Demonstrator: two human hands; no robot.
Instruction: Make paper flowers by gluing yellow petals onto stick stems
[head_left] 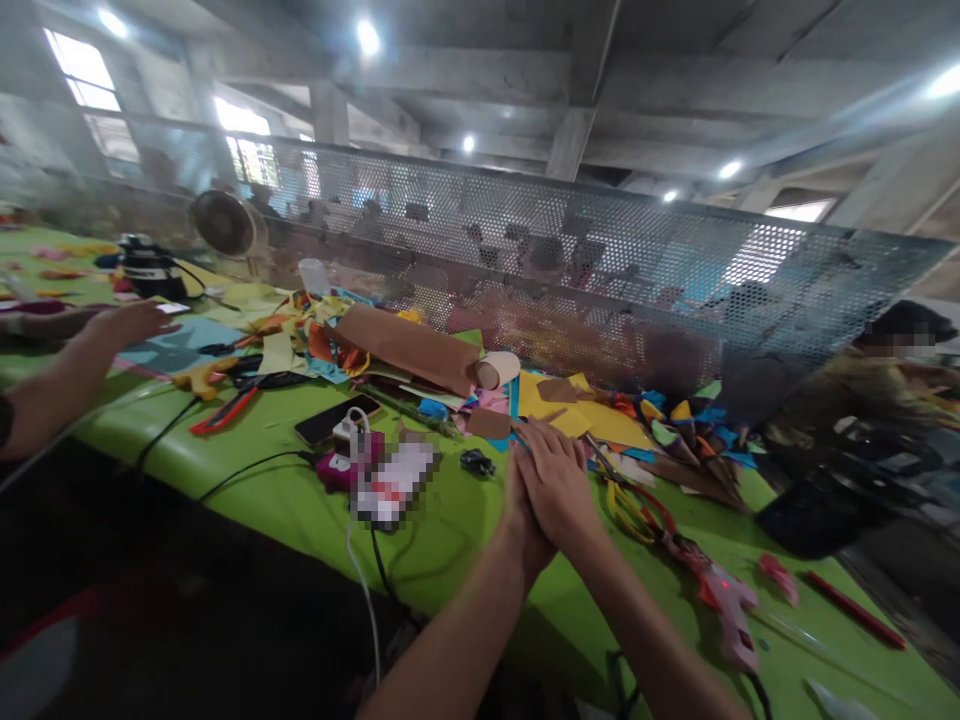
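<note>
At the green surface's (465,500) near edge, the right hand (561,485) lies flat over the left hand (516,515), hiding most of it. Whether either grip holds anything cannot be told. The fingertips reach yellow paper (577,415), beside a brown scrap (489,423).

A long bright-green counter (457,530) runs from the near right corner away to the far left, littered along its far side with cut coloured paper. At its middle lie a brown paper roll (412,350) and, just right of it, a yellow sheet (577,412), with a heap of coloured scraps (690,435) further right. Nearer the front edge lie red-handled scissors (225,408), a dark phone (336,420), a pink device (336,470) with a black cable (247,468) trailing off the edge, a small black object (477,462), a pink glue gun (721,600) and a red pen (851,608).
</note>
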